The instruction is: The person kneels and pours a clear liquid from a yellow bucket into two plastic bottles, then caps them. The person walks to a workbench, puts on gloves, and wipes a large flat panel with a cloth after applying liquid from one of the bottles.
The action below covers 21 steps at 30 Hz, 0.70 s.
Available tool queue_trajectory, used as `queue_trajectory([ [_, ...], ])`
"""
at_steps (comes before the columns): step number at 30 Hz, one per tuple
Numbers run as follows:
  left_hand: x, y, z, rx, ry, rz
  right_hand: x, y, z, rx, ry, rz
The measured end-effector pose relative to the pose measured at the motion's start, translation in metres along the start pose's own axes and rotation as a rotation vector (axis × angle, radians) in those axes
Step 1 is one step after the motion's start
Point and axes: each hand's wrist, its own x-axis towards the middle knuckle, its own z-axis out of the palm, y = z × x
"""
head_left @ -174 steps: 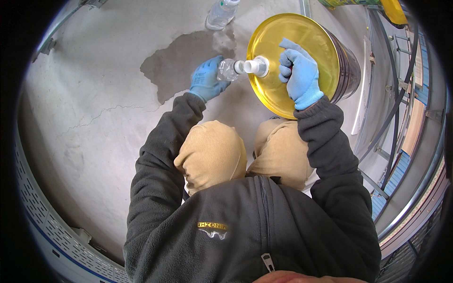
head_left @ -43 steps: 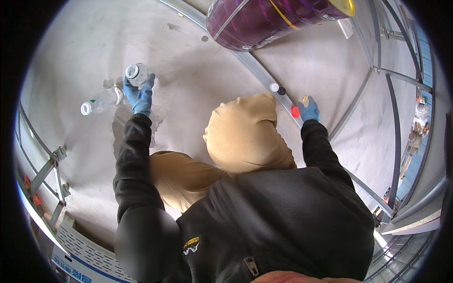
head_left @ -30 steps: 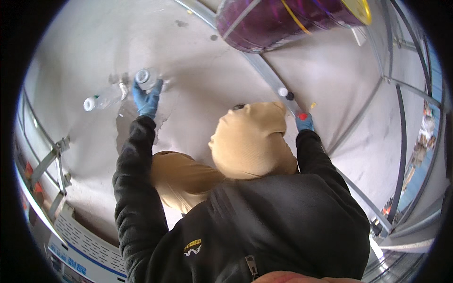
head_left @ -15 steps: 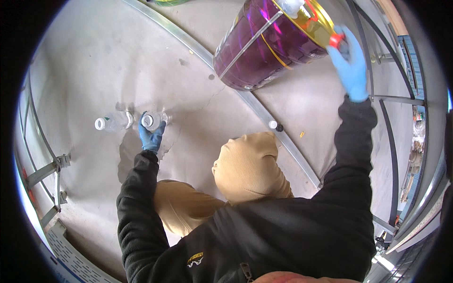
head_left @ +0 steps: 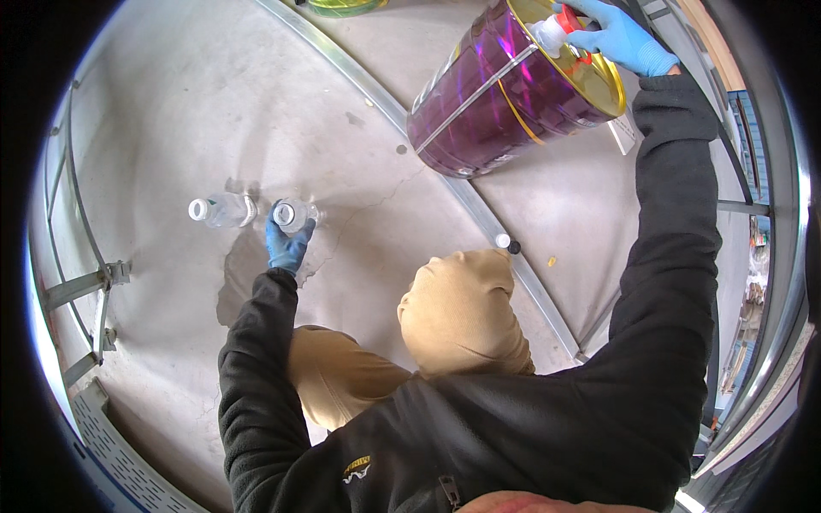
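Observation:
My left hand (head_left: pixel 287 250), in a blue glove, is wrapped round a clear plastic bottle (head_left: pixel 303 211) with a white-rimmed top, low over the floor. Beside it another clear bottle (head_left: pixel 227 210) with a white top stands on the concrete. My right hand (head_left: pixel 617 38), also gloved in blue, reaches over a shiny purple drum (head_left: pixel 492 98) with a gold rim. Its fingers close on a red cap (head_left: pixel 568 19) at the top of a clear container (head_left: pixel 546 36) on the drum. A second red piece (head_left: pixel 586 56) shows below those fingers, partly hidden.
A metal strip (head_left: pixel 342 64) crosses the floor diagonally under the drum. A small white cap (head_left: pixel 503 241) and a black one (head_left: pixel 514 247) lie by it. Metal frames (head_left: pixel 77 291) stand at left and right. A yellow-green round object (head_left: pixel 346 7) shows at the top edge.
My right hand has moved up and left from the drum's right side to the container on its top, carrying the red cap. My left hand stays on its bottle; the view has shifted slightly.

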Motion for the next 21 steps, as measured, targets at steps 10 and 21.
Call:
queue_trajectory([
  [10,0.0,-0.008,0.0,0.048,0.033,0.024,0.024,-0.033,-0.007,-0.247,-0.154,0.178],
  [21,-0.001,-0.017,-0.013,0.1,-0.043,0.04,0.031,-0.035,-0.006,-0.112,-0.121,0.337],
])
